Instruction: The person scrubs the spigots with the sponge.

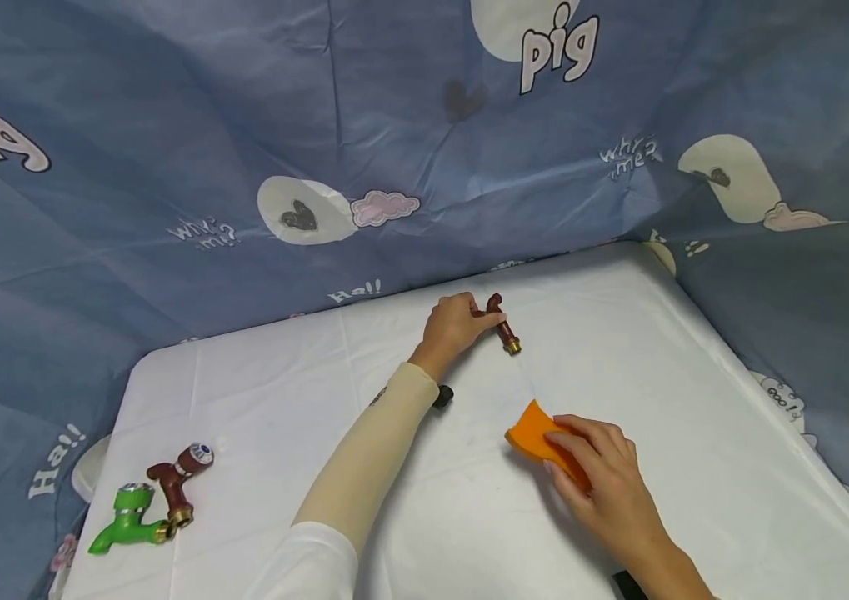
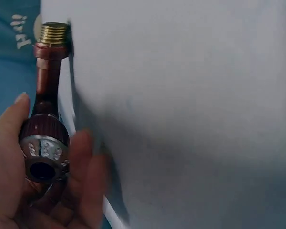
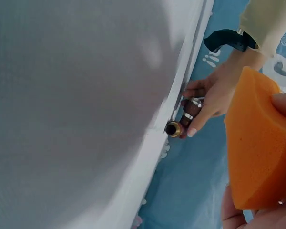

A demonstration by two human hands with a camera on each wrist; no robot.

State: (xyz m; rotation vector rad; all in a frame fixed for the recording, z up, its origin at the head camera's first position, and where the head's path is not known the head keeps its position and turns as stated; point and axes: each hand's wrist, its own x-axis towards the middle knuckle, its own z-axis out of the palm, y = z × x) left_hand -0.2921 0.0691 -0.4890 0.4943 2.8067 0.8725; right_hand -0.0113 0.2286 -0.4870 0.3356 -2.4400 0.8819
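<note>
Near the far edge of the table, my left hand (image 1: 452, 327) grips a brown tap (image 1: 505, 327) with a brass threaded end. The left wrist view shows the tap's silver-ringed handle (image 2: 44, 151) between the thumb and blurred fingers. My right hand (image 1: 604, 479) pinches an orange sponge (image 1: 540, 435) above the right part of the table, thumb on one side and fingers on the other. The sponge (image 3: 257, 143) is large in the right wrist view, with a curved notch along one edge. At the table's left lie a green tap (image 1: 128, 523) and another brown tap (image 1: 175, 483), close together.
A white cloth covers the table (image 1: 259, 400). Blue printed fabric (image 1: 409, 108) hangs behind it and along both sides. A dark wrist camera mount (image 1: 442, 397) sits under the left forearm, which stretches across the middle of the table.
</note>
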